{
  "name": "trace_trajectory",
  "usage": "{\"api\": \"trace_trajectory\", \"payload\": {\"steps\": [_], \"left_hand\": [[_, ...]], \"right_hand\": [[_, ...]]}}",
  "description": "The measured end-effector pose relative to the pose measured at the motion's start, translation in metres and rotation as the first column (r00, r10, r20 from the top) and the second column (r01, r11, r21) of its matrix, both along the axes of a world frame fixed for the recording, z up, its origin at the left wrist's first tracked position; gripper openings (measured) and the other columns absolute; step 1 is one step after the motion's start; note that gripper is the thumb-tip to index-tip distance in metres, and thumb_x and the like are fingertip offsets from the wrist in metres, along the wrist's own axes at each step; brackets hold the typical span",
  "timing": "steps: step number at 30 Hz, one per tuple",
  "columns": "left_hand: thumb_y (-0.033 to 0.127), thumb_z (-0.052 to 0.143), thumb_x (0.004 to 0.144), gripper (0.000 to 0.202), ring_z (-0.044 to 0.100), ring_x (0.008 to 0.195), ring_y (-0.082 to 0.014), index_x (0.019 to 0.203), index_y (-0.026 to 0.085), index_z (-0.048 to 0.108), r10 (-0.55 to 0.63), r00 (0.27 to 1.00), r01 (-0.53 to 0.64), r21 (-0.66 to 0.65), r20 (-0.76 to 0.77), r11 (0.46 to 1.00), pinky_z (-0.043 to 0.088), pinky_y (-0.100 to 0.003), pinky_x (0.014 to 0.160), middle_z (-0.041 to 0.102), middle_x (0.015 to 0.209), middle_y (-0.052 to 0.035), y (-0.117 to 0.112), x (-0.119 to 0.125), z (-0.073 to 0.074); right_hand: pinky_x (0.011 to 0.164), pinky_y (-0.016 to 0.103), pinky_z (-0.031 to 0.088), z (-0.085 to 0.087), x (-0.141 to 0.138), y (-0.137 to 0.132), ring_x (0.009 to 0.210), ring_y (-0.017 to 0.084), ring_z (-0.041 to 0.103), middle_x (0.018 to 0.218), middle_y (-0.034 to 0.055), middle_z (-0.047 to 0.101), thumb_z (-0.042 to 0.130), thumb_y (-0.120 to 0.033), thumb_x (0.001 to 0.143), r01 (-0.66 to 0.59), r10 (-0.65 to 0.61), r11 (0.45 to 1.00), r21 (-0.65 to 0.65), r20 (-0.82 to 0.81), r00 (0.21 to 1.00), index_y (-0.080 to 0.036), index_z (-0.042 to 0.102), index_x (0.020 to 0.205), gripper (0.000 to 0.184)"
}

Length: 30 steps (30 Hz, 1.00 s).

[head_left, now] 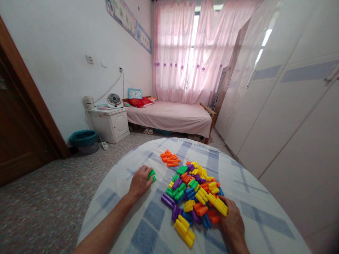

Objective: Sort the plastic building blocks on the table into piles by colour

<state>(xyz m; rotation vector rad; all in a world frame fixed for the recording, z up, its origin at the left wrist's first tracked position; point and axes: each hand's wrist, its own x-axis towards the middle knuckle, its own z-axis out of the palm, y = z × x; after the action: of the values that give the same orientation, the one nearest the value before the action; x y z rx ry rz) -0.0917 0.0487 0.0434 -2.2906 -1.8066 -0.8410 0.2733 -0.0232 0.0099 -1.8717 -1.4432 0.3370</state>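
Observation:
On the left part of the round table, my left hand (140, 181) is closed around green plastic building blocks (152, 174), which rest at the tablecloth and are partly covered by the fingers. My right hand (233, 219) grips a long yellow plastic building block (218, 203) at the right side of the pile, its fingertips partly hidden behind the block. Between the hands lies a mixed pile of tube-shaped building blocks (189, 193) in purple, green, blue, orange and yellow. Beyond it sits a separate small group of orange building blocks (169, 158).
A checked blue and white cloth (148, 218) covers the table. Past the table stand a bed (172, 114), a white cabinet (112, 123) with a small fan (114, 100), and a bin (84, 141). White wardrobes (286, 116) line the right side.

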Motion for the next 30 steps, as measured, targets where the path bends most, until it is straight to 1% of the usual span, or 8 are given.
{"api": "trace_trajectory", "payload": {"steps": [4,8,10,14,17,22,27,30], "left_hand": [[0.021,0.053,0.079,0.022,0.056,0.093,-0.0216,0.1,0.019,0.059,0.021,0.999,-0.019,-0.033,0.038,0.999,0.045,-0.035,0.084,0.059,0.097,-0.0063,-0.007,-0.013,-0.015],[0.028,0.054,0.082,0.032,0.053,0.107,-0.0238,0.113,0.019,0.055,0.009,0.991,-0.006,-0.017,0.13,1.0,0.044,-0.038,0.093,0.058,0.114,-0.0095,-0.005,-0.008,-0.029],[0.031,0.053,0.083,0.032,0.053,0.11,-0.0247,0.113,0.02,0.056,0.01,0.99,-0.008,-0.015,0.14,1.0,0.043,-0.04,0.096,0.057,0.118,-0.0101,-0.003,-0.005,-0.033],[0.035,0.048,0.087,0.023,0.054,0.11,-0.0242,0.098,0.019,0.06,0.033,0.983,-0.032,-0.007,0.181,0.999,0.044,-0.04,0.095,0.059,0.116,-0.0098,0.0,-0.005,-0.033],[0.034,0.048,0.086,0.02,0.057,0.106,-0.0236,0.091,0.018,0.059,0.06,0.974,-0.065,0.019,0.216,0.998,0.046,-0.039,0.092,0.061,0.113,-0.0098,-0.001,-0.008,-0.033],[0.024,0.051,0.082,0.02,0.056,0.108,-0.0228,0.098,0.02,0.061,0.013,0.98,-0.023,0.046,0.196,0.999,0.045,-0.039,0.093,0.061,0.114,-0.0081,-0.002,-0.01,-0.034],[0.036,0.051,0.086,0.024,0.057,0.107,-0.0239,0.098,0.021,0.065,0.026,0.986,-0.028,0.012,0.167,1.0,0.046,-0.04,0.093,0.061,0.114,-0.0088,-0.003,-0.009,-0.034],[0.037,0.05,0.086,0.028,0.056,0.108,-0.0242,0.102,0.021,0.066,0.037,0.986,-0.038,0.001,0.165,0.999,0.045,-0.04,0.094,0.061,0.115,-0.0094,-0.003,-0.008,-0.034]], "right_hand": [[0.081,0.033,0.041,0.002,-0.001,-0.001,0.1,0.024,0.056,0.106,0.0088,0.063,0.044,-0.037,0.076,0.01,-0.01,1.0,-0.009,-0.001,1.0,-0.021,0.063,0.104,0.037],[0.081,0.033,0.041,-0.002,0.001,0.0,0.101,0.025,0.056,0.107,0.009,0.062,0.044,-0.037,0.075,0.021,-0.021,1.0,-0.002,0.006,1.0,-0.02,0.062,0.105,0.039],[0.082,0.033,0.041,-0.004,0.003,0.0,0.102,0.025,0.055,0.108,0.0091,0.062,0.044,-0.036,0.075,0.02,-0.02,1.0,0.003,0.011,1.0,-0.02,0.062,0.105,0.039],[0.083,0.033,0.041,-0.007,0.004,0.001,0.103,0.025,0.055,0.109,0.0097,0.062,0.042,-0.036,0.076,0.006,-0.006,1.0,0.002,0.013,1.0,-0.019,0.061,0.106,0.039],[0.082,0.033,0.041,-0.006,0.004,0.001,0.102,0.025,0.055,0.108,0.0097,0.062,0.043,-0.036,0.076,0.012,-0.012,1.0,-0.008,0.011,1.0,-0.02,0.061,0.106,0.039],[0.082,0.034,0.041,-0.004,0.003,0.001,0.1,0.025,0.054,0.107,0.0097,0.062,0.043,-0.037,0.075,0.016,-0.016,1.0,-0.016,0.016,1.0,-0.02,0.061,0.105,0.039],[0.082,0.034,0.041,-0.004,0.002,0.0,0.101,0.025,0.054,0.108,0.0096,0.061,0.044,-0.038,0.075,0.017,-0.017,1.0,-0.01,0.024,1.0,-0.021,0.061,0.105,0.039],[0.08,0.033,0.042,-0.004,0.003,0.001,0.099,0.025,0.055,0.107,0.0097,0.062,0.045,-0.039,0.074,0.018,-0.017,1.0,-0.008,0.017,1.0,-0.02,0.062,0.104,0.039]]}}
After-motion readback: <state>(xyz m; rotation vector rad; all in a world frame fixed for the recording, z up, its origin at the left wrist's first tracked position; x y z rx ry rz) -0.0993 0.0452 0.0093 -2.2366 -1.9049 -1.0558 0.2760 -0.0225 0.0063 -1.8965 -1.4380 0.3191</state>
